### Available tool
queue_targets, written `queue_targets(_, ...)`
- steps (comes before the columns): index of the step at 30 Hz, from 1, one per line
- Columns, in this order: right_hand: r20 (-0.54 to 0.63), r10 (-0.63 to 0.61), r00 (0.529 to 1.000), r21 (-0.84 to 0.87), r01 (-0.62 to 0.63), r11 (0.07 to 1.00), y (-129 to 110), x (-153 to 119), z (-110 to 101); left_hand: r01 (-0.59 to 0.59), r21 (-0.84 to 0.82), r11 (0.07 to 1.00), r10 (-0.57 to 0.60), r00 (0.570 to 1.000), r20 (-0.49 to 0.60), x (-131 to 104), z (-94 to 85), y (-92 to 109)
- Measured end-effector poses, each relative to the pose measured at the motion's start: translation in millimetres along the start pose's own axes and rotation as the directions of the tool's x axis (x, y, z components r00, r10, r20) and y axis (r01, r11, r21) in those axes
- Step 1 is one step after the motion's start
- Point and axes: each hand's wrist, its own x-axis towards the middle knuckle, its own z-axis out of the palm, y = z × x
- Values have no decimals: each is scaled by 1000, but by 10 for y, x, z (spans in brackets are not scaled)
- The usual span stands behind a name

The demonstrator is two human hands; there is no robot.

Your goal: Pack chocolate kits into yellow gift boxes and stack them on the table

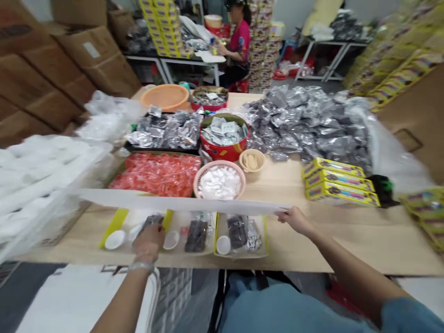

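Observation:
Inside the leftmost yellow-edged box [114, 227], my left hand [150, 241] is closed, its fingers curled on a dark packet [152, 220]; the palm hides part of it. My right hand [294, 220] pinches the right end of a long white sheet [194, 203], seen nearly edge-on above the boxes. The middle box holds a white round cup [171, 240] and a dark wrapped block [196, 236]. In the right box [266, 238] lie another white cup [224, 245], a dark block [237, 232] and a crumpled silver packet [253, 236].
Behind the sheet stand a tray of red packets [156, 173], a pink basket of white pieces [219, 182], a red tin of sachets [225, 138] and a small bowl [252, 160]. Silver packets [305, 120] and yellow boxes [340, 182] lie right. A person [239, 46] sits beyond.

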Motion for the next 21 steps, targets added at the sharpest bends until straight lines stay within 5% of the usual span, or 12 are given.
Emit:
queue_targets(5,-141,107,984,115,-91,989,480,-329,-942,-206,-9,978,206,978,-15,-465,415,658)
queue_targets(8,-180,162,970,160,-134,978,816,-630,-1549,-314,-99,944,292,938,-187,-907,518,1075)
queue_targets(10,-170,238,956,196,-203,959,1053,-880,-1939,-518,-204,831,457,844,-280,-1292,580,1442)
queue_targets(13,-124,305,944,264,-265,927,1363,-1222,-2412,-745,-440,501,745,630,-220,-1847,720,2237)
queue_targets(15,-143,287,947,262,-244,934,1506,-1356,-2594,-754,-512,413,774,586,-239,-2088,816,2879)
queue_targets(18,-320,224,921,107,-200,974,1609,-1400,-2610,-767,-330,551,737,632,-239,-2237,894,3738)
queue_targets(21,-487,176,856,-34,-220,975,1615,-1353,-2362,-749,-218,625,723,661,-199,-2319,937,4195)
